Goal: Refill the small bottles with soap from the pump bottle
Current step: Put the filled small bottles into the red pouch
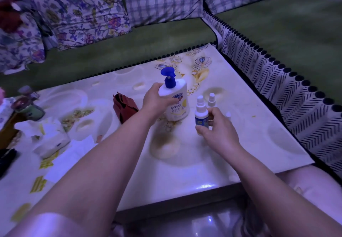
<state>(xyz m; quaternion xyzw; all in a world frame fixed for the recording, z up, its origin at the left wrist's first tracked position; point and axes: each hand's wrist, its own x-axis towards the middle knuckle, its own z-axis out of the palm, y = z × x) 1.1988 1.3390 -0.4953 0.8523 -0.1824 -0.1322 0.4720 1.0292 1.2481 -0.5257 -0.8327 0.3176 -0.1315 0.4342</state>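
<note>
Two hands reach out over a glossy pale worktop (249,144) with a yellow flower print, seen from the head camera. The left hand (156,100), just left of the frame's centre, has its fingers wrapped round the shoulder of the white pump bottle (178,105), which stands upright with its blue pump head (167,74) at the top. Just right of it, the right hand (219,128) pinches the lower body of a small bottle (200,112), white with a blue label and a white spray cap, held upright; whether its base touches the worktop cannot be told. A second small bottle (211,99) stands just behind it, partly hidden by the fingers, and a small white cap (228,115) peeks out past the right hand. Left of the pump bottle lies a red packet (125,107), and at the left of the frame sits an opened tissue pack (50,136) among loose papers. Behind the worktop runs a green sofa (148,38) carrying a floral cushion (83,11) and a checked cushion (162,0), with a black-and-white patterned cover (277,85) draped along its edge at the right.
</note>
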